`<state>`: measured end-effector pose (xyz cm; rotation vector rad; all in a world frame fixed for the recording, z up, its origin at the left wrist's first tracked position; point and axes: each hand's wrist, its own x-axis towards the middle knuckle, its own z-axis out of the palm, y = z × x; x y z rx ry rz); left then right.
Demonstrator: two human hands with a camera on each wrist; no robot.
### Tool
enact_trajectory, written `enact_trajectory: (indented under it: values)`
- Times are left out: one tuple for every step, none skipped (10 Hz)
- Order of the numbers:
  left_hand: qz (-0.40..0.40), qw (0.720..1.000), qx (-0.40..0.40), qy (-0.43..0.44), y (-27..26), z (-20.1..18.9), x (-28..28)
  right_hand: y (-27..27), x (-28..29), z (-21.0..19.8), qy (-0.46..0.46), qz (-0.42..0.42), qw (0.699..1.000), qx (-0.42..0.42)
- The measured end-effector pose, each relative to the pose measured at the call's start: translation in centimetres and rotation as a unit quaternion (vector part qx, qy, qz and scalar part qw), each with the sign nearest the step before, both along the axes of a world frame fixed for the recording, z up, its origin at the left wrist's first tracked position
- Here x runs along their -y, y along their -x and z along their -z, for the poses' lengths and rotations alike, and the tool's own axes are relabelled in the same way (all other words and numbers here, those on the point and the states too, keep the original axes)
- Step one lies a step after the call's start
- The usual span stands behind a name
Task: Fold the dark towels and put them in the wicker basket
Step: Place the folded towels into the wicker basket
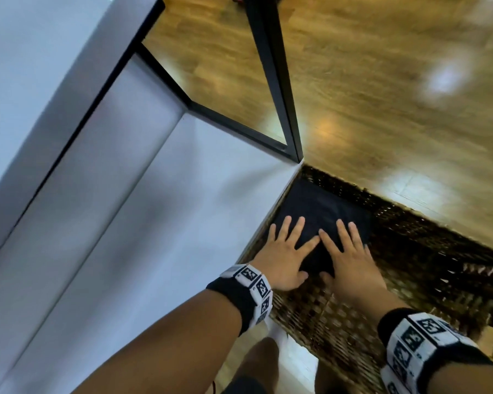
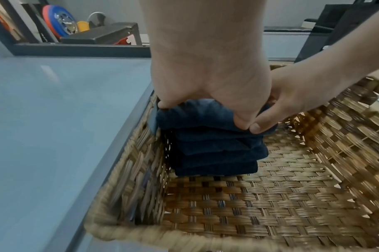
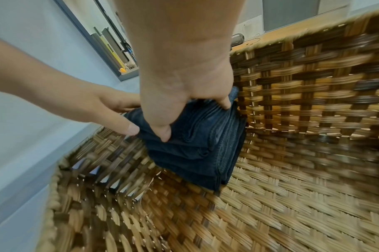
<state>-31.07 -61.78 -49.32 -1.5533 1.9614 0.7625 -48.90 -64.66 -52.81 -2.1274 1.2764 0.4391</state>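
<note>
Both arms are extended down into the wicker basket [image 1: 410, 223], beside the right edge of the desk [image 1: 154, 223]. The stacked dark towels [image 1: 322, 211] lie in the basket's far corner on the desk side. The left hand [image 1: 282, 257] and right hand [image 1: 350, 260] are laid side by side on top, fingers flat and spread; each grip is closed by a thumb hooked over the near fold.

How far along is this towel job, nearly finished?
Done: a stack of folded towels sits in a corner of the basket. In hand: the left hand and right hand hold the top towel on that stack, fingers flat above, thumbs at its near edge. Left: letting go. No unfolded towel is in view, but the whole table isn't shown, so more may remain.
</note>
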Motion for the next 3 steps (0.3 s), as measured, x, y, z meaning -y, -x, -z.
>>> enact_trajectory:
  values:
    - [0.006,0.999,-0.004,0.033,0.0,-0.4,-0.2,0.0,-0.1,-0.4,-0.002,0.019,1.0,0.006]
    - [0.032,0.996,-0.001,0.085,-0.1,-1.5,-1.5,0.2,-0.2,-1.5,0.001,0.049,0.998,0.04]
    - [-0.001,0.993,-0.018,0.113,-0.3,-1.9,-2.7,0.7,-0.5,-2.5,0.033,0.086,0.993,0.067]
